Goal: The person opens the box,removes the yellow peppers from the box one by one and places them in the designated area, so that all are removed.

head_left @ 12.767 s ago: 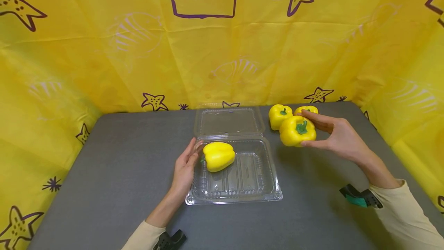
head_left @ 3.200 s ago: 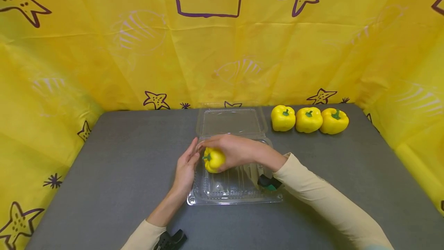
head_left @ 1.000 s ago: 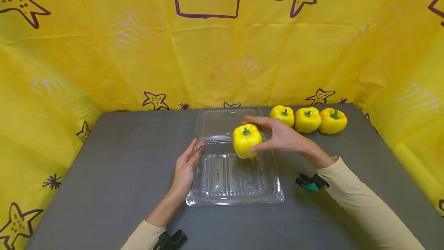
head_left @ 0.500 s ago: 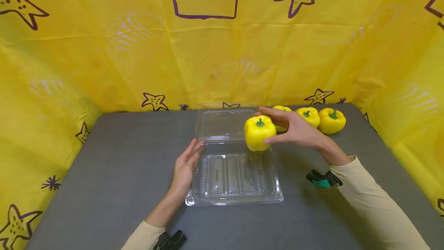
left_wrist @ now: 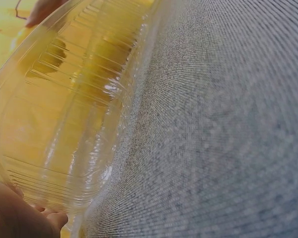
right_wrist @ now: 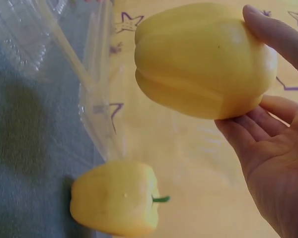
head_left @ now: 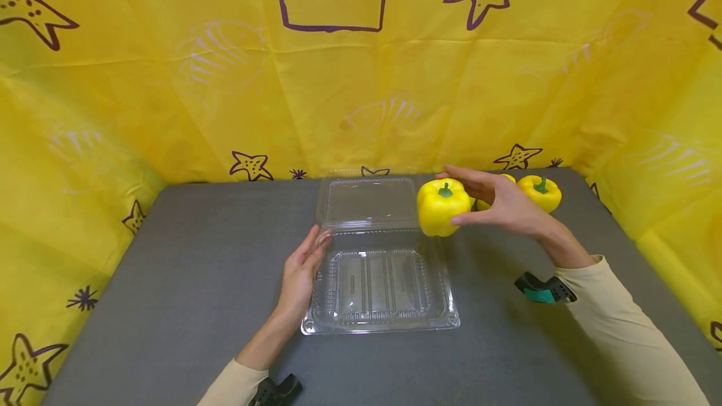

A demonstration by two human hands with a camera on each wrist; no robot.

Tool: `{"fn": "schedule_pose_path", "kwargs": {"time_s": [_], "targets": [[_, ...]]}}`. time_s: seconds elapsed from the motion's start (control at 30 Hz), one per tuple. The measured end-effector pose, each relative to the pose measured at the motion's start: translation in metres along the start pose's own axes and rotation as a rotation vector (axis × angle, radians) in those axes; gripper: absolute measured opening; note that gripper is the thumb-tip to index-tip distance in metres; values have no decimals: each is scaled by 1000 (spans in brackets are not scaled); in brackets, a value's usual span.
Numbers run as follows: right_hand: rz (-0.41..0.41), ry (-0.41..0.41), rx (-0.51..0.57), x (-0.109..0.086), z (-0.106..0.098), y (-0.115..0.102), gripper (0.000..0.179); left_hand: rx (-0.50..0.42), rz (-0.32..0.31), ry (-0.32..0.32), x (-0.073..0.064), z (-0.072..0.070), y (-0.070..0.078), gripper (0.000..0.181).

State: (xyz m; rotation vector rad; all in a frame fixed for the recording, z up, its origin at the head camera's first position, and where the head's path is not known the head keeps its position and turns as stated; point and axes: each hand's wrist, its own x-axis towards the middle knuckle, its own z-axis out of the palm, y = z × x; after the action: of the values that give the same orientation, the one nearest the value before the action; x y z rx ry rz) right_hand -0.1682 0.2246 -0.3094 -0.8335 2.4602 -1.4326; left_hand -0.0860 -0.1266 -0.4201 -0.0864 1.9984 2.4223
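A yellow bell pepper (head_left: 442,207) with a green stem is held up by my right hand (head_left: 504,202), thumb and fingers on either side of it. In the right wrist view the held bell pepper (right_wrist: 203,62) is clear of the surface. My left hand (head_left: 300,274) touches the left side of a clear plastic clamshell container (head_left: 379,324), fingers fairly straight along its wall. The container lies unfolded with nothing in its base, its lid (head_left: 369,202) flat at the back. The left wrist view shows the left hand (left_wrist: 22,213) beside the transparent wall.
Another yellow bell pepper (head_left: 539,193) stands at the back right of the grey table (head_left: 225,255). More bell peppers beside it are mostly hidden behind my right hand and the held one. Yellow patterned cloth (head_left: 316,93) surrounds the table at the back and sides.
Earlier, my right hand had the bell pepper inside the container; it has since lifted it out and carried it right and back, over the container's right edge. My left hand stays put.
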Motion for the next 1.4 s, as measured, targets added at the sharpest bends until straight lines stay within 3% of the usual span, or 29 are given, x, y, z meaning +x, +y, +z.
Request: {"fn": "schedule_pose_path", "kwargs": {"time_s": [0.6, 1.07, 1.4], "targets": [[26, 57, -42, -20, -32, 8, 79, -5, 22, -10, 5, 2, -2, 54], [7, 1, 1, -35, -53, 38, 79, -8, 21, -15, 6, 4, -1, 54], [47, 63, 10, -45, -60, 54, 78, -25, 7, -2, 1, 0, -1, 55]]}}
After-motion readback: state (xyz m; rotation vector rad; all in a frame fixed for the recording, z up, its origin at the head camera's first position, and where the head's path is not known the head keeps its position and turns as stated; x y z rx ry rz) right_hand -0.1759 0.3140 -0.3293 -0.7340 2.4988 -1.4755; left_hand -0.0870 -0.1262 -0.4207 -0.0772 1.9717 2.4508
